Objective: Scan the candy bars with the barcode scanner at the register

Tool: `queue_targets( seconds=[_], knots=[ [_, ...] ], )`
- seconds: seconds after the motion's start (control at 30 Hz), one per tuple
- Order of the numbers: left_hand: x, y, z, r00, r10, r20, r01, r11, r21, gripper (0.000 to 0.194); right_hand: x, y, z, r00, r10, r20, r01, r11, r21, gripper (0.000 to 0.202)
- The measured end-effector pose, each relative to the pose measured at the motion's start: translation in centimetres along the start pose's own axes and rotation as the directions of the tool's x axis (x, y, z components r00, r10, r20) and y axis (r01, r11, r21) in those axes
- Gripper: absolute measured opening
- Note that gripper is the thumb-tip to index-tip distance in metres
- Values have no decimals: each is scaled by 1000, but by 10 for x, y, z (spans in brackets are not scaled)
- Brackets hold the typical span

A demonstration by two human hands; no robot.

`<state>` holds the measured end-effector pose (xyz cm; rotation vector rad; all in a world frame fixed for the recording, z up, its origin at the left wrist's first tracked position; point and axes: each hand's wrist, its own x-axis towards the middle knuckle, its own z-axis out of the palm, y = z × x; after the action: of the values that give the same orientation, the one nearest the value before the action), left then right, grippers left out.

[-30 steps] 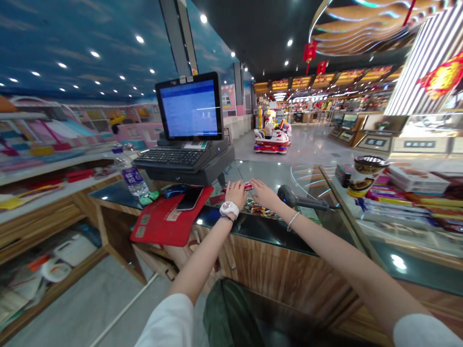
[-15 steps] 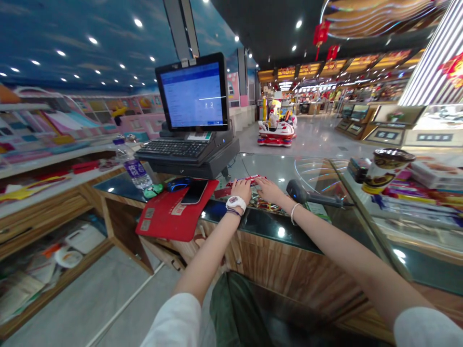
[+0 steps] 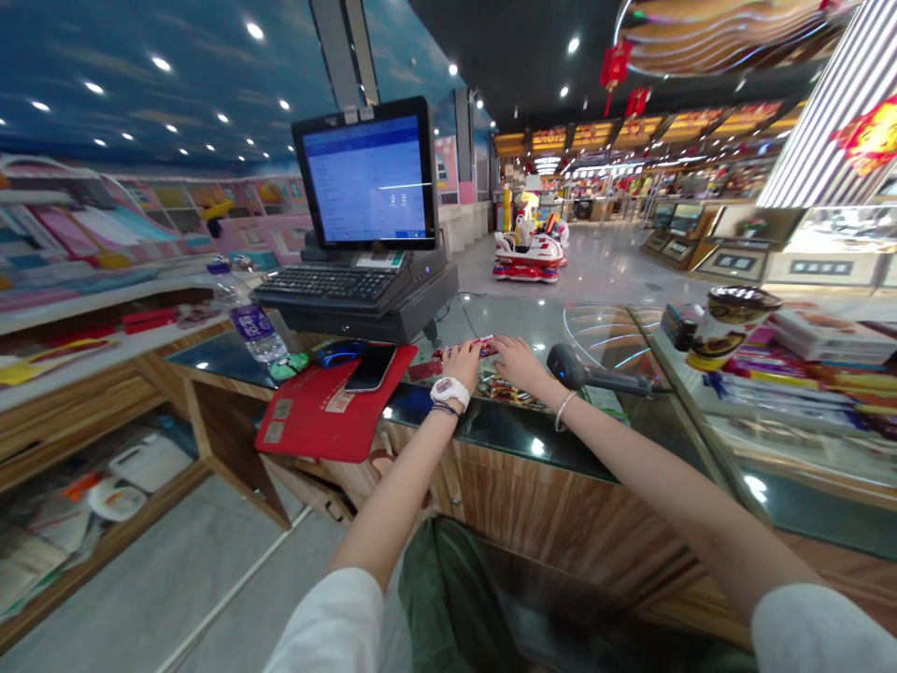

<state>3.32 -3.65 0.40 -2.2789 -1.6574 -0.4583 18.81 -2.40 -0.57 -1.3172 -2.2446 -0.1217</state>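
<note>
Both my hands are over the glass counter, at a narrow red wrapped packet (image 3: 485,344). My left hand (image 3: 461,363), with a white watch at its wrist, has its fingers bent over the packet's left part. At the packet's right end my right hand (image 3: 517,363) grips with curled fingers; a pale bracelet circles that wrist. The fingers cover much of the packet, and its print is too small to read. Close by on the right rests a black handheld scanner (image 3: 566,366). Several shiny wrapped items (image 3: 517,393) show beneath my hands.
Left of my hands, a phone (image 3: 370,368) lies on a red mat (image 3: 315,421), near a mouse (image 3: 339,351) and a water bottle (image 3: 256,327). A monitor (image 3: 368,178) and keyboard (image 3: 329,285) stand behind. A cup (image 3: 729,329) and packaged snacks (image 3: 805,393) occupy the right side.
The view has shifted slightly, so the counter sits a little further left and higher. Both hands stay at the red packet, with only small finger movement.
</note>
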Motion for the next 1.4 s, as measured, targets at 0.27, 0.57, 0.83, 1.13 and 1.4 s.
queue_targets(
  seconds=[0.27, 0.57, 0.83, 1.13, 1.4],
  knots=[
    [2, 15, -21, 996, 53, -78, -56, 997, -48, 46, -15, 7, -42, 993, -62, -103, 57, 997, -55, 54],
    [23, 51, -37, 973, 181, -146, -192, 979, -69, 52, -42, 62, -83, 957, -4, -289, -31, 993, -116, 40],
    [44, 89, -36, 924, 326, -200, -351, 930, -105, 49, -77, 107, -117, 932, -25, -361, -53, 978, -203, 26],
    [63, 133, -38, 878, 393, -272, -438, 889, -130, 42, -101, 137, -136, 910, -1, -415, -129, 949, -286, 27],
    [86, 165, -34, 781, 487, -390, -562, 821, -101, 33, -111, 145, -134, 855, 27, -518, -189, 946, -264, 25]
  ],
)
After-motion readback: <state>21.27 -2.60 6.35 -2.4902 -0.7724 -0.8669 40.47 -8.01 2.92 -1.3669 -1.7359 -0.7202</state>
